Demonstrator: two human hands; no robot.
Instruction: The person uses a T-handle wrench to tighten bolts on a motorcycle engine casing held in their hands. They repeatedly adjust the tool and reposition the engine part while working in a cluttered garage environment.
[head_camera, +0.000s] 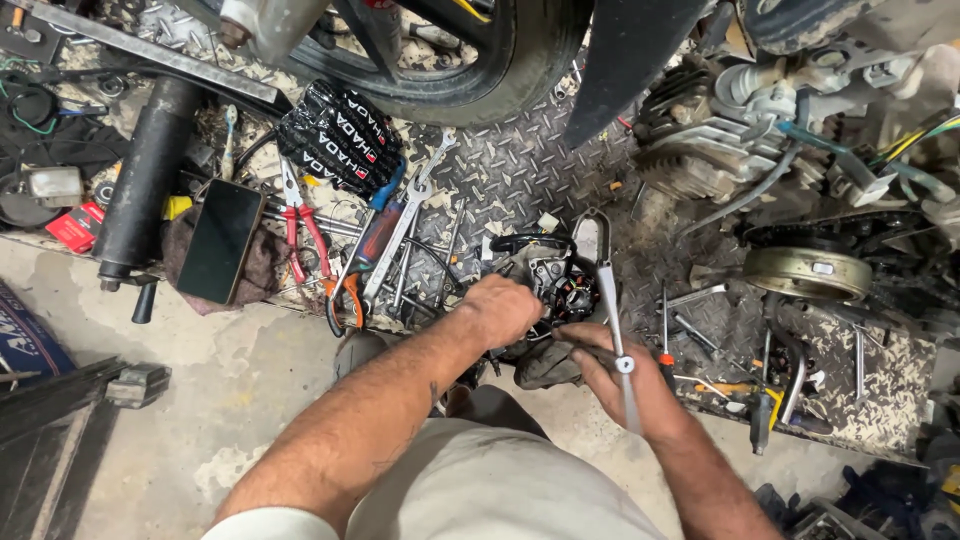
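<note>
Centre of frame, just below mid-height: the left hand (505, 308) sits on top of a small dark engine part (560, 285) with copper-coloured windings showing, fingers curled down over its left side, closed on it as a grip. The part rests on the steel chequer plate (500, 180), touching the hand, w/ a grey rag (545, 365) bunched just under it.

Right hand (625, 385) is lower right of the part, fingers wrapped shut round a slim dark tool handle (590, 350); the tip end points up-left toward the part, but can't tell if it touches. A long silver tool (612, 300) w/ a looped top runs nearly vertical btwn the two, from upper centre down across the right hand; long axis top-to-bottom, slightly leaning right at the bottom. Can't tell if the right hand holds it too or it just lies over the knuckles.

Key relation: part lies up-left of the right hand, directly under the left. Left is the nearer hand.

Around: red-handled pliers (300, 225) and a spanner (415, 215) left of centre, a black phone (220, 240) on a cloth further left, tyre (450, 70) at top, engine block (720, 140) upper right.
</note>
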